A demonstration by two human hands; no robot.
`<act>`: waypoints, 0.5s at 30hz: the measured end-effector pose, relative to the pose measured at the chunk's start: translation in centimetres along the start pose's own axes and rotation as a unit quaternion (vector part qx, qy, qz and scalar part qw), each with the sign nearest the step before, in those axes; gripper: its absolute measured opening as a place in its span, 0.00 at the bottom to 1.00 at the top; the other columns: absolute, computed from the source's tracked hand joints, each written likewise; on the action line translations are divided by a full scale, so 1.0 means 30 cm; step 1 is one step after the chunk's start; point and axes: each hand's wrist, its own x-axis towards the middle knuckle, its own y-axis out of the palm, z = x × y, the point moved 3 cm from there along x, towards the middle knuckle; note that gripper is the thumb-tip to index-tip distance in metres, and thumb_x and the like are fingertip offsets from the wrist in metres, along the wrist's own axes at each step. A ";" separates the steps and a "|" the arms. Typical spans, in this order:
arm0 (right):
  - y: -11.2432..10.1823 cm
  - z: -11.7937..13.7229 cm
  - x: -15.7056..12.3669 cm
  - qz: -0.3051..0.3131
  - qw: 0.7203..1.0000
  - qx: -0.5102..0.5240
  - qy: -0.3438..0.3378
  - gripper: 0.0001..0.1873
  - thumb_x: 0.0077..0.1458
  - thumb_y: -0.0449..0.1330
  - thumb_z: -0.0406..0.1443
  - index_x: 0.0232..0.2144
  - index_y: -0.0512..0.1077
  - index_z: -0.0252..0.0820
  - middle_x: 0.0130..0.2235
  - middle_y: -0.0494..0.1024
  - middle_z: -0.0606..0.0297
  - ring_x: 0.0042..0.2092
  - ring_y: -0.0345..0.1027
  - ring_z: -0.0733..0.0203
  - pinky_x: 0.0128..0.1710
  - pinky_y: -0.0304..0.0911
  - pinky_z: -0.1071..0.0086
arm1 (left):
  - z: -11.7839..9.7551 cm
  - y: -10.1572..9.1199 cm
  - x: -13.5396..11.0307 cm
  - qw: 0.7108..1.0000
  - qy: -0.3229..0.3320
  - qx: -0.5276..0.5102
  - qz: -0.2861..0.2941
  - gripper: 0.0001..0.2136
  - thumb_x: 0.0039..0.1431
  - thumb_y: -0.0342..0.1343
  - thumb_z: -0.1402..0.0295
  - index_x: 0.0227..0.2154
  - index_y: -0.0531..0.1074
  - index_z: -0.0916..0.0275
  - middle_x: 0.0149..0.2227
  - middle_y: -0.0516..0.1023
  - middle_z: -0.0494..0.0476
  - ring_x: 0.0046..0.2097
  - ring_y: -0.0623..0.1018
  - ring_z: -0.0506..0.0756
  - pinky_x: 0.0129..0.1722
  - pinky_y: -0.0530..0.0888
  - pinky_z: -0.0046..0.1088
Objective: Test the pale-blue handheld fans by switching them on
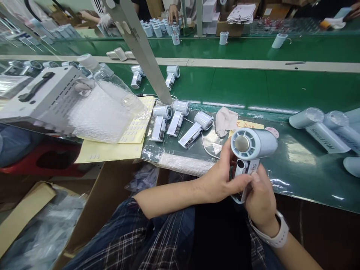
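left hand, right hand gripping fan at bench edge; open room between it and lettered fans

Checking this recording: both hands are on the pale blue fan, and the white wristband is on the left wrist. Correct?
Not quite: the head view shows the white wristband on the wrist of the right hand, not the left. Both hands are indeed on the pale blue fan.
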 end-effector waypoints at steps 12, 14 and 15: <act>0.011 0.100 0.084 0.166 0.880 0.409 0.174 0.30 0.70 0.48 0.56 0.42 0.82 0.46 0.14 0.54 0.77 0.12 0.37 0.69 0.12 0.45 0.73 | -0.048 -0.031 -0.025 0.989 -0.011 0.089 0.121 0.61 0.52 0.76 0.57 0.78 0.38 0.42 0.78 0.48 0.64 0.76 0.58 0.71 0.75 0.63 0.55; 0.009 0.100 0.087 0.191 0.861 0.436 0.179 0.30 0.71 0.47 0.54 0.43 0.83 0.47 0.14 0.51 0.79 0.11 0.34 0.69 0.11 0.46 0.74 | -0.055 -0.028 -0.025 0.990 -0.003 0.091 0.105 0.57 0.55 0.74 0.57 0.78 0.40 0.43 0.77 0.51 0.65 0.75 0.61 0.70 0.73 0.65 0.55; 0.010 0.098 0.086 0.204 0.853 0.446 0.179 0.30 0.71 0.46 0.54 0.43 0.84 0.47 0.14 0.50 0.79 0.11 0.34 0.69 0.12 0.48 0.74 | -0.057 -0.027 -0.025 0.991 0.000 0.093 0.099 0.55 0.57 0.73 0.58 0.78 0.41 0.44 0.76 0.52 0.65 0.74 0.62 0.69 0.73 0.66 0.55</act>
